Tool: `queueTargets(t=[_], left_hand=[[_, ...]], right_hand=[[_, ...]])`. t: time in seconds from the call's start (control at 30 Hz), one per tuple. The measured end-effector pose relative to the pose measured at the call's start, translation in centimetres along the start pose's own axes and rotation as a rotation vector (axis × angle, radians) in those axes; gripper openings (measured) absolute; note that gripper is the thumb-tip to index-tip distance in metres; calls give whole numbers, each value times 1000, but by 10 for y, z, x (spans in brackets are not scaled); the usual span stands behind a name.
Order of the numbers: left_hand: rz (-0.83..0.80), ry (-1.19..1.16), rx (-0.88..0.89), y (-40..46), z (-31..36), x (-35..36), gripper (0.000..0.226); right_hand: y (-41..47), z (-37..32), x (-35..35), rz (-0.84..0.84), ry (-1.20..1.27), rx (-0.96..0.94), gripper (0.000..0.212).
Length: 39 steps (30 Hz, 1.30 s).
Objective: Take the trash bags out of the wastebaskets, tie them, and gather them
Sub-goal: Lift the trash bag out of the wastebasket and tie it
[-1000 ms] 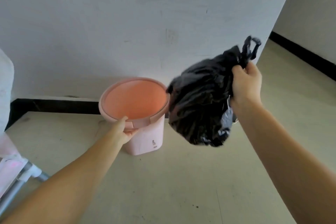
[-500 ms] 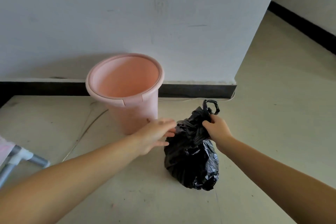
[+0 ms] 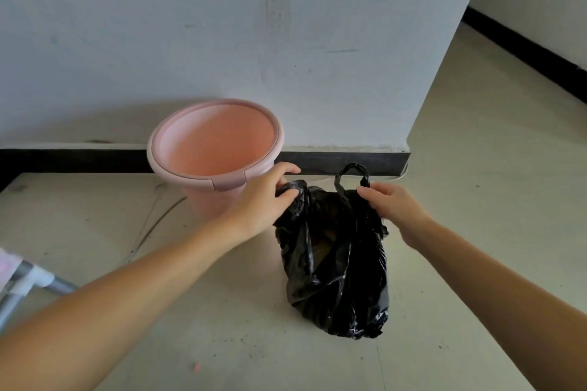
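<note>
Here black trash bag (image 3: 336, 263) crinkled, glossy, mouth open; left hand (image 3: 266, 200), right hand (image 3: 390, 203) each pinching handle.

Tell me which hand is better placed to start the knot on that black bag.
Neither alone, but the right hand leads: it pinches the bag's edge just below the free handle loop. The left hand grips the other bunched handle of the trash bag, beside the pink wastebasket.
</note>
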<state>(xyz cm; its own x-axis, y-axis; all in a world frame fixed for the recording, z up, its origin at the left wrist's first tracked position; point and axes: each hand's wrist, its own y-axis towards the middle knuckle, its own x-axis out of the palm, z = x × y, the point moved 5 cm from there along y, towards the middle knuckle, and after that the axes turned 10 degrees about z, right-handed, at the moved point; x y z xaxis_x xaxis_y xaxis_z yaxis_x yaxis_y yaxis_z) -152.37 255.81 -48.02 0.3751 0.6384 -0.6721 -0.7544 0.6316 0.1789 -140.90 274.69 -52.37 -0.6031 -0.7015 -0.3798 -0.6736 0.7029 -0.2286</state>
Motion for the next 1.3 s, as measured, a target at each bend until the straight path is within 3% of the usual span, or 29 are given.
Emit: queueTargets(t=[0.1,0.2,0.37,0.43,0.57,0.63,0.73,0.83,0.9,0.97,1.17,1.3], left_hand=[[21,136,133,10,8,-19,26],[-64,446,174,18,5,-27,33],[-212,957,128,27,-3,-56,12],[-147,862,122,31,7,-70,13],[135,282,168,31,36,-89,12],[209,35,189,28,45,-89,13],[255,-228,211,22,55,-85,32],[153,-301,190,18,63,-71,41],[69,-332,124,17,67,-61,37],[13,-370,55,18,68,-53,26],[-146,-441,-113,17,58,-54,17],[-265,-229,-74,13,51,-52,12]], right_hand=[[-1,-15,-2,-51,-103,-106,17],[-4,-39,-2,-48,-47,-189,14],[-14,-75,-11,-268,432,-45,19],[-18,-84,-15,-308,680,0,24],[-22,-95,-17,-377,912,-29,19],[-23,-97,-16,-408,851,-73,24],[-25,-94,-9,-421,438,-240,43],[-36,-92,11,-420,-61,-398,55],[-46,-94,30,-419,-198,-502,45],[-53,-98,45,-365,-210,-578,11],[-48,-105,43,-195,-18,-465,20],[-47,-122,20,-140,219,-463,30]])
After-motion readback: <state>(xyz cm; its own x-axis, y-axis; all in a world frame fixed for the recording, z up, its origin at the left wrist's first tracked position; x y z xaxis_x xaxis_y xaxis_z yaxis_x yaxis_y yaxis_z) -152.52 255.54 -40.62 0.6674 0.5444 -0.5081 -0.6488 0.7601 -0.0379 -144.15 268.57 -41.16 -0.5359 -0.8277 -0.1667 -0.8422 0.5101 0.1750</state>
